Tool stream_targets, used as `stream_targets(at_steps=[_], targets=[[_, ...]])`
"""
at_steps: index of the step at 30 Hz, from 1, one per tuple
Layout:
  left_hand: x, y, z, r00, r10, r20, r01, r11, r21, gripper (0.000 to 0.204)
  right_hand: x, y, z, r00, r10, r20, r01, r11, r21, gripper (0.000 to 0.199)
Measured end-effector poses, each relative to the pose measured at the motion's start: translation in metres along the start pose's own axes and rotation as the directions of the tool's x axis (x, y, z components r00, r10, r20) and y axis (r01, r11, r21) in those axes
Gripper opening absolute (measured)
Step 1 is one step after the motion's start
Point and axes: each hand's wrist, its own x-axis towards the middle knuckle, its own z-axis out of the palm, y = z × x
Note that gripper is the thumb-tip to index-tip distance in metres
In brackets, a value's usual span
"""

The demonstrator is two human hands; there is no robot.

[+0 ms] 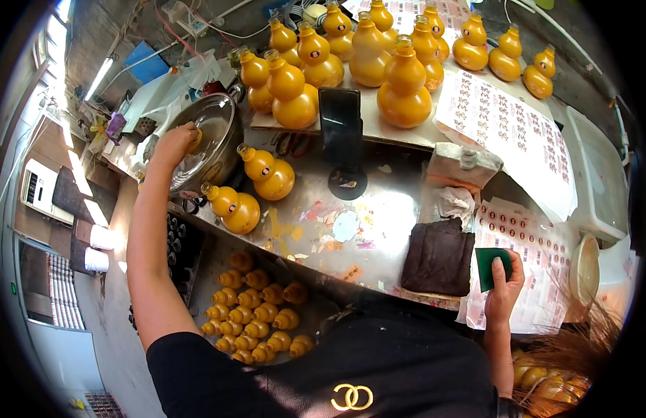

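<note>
My left hand (175, 143) reaches out to a metal bowl (211, 150) at the left of the bench and is closed on something small and yellow at the bowl's rim; what it is I cannot tell. My right hand (505, 285) holds a green rectangular pad (488, 266) over a sheet of round stickers (532, 244) at the bench's right. Two orange gourd-shaped bottles (234, 206) (267, 173) stand next to the bowl. A dark brown cloth (440, 256) lies left of my right hand.
Several larger orange gourd bottles (404, 87) stand along the back of the metal bench (337, 223), with printed sheets (507, 129) to their right. A black phone on a stand (341, 132) stands mid-bench. Several small gourds (257, 317) lie below the bench. A white tub (601, 181) sits at the right.
</note>
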Motion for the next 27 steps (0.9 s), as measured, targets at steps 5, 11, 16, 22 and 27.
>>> stream_targets(at_steps=[5, 11, 16, 22, 27], targets=[[0.011, 0.007, -0.002, 0.995, -0.094, -0.022, 0.094, 0.995, 0.016, 0.008, 0.0, 0.0, 0.001, 1.0, 0.0, -0.008, 0.0, 0.999, -0.036, 0.019], [0.015, -0.023, 0.019, 0.997, -0.064, 0.039, 0.064, 0.998, -0.022, 0.007, -0.002, 0.001, 0.001, 1.0, 0.021, -0.009, -0.021, 1.0, -0.001, 0.019], [0.028, -0.018, 0.02, 0.999, -0.049, 0.0, 0.048, 0.995, -0.086, 0.012, -0.006, -0.001, -0.002, 0.995, 0.018, -0.1, -0.019, 1.0, -0.008, 0.02], [-0.045, -0.121, 0.091, 0.859, -0.504, -0.087, 0.511, 0.852, 0.112, 0.033, 0.008, -0.005, 0.001, 0.964, 0.264, 0.029, -0.252, 0.876, 0.41, 0.022], [-0.076, -0.154, 0.012, 0.74, -0.609, -0.285, 0.587, 0.792, -0.167, 0.033, 0.018, -0.002, -0.008, 0.862, 0.471, 0.189, -0.425, 0.468, 0.775, 0.021]])
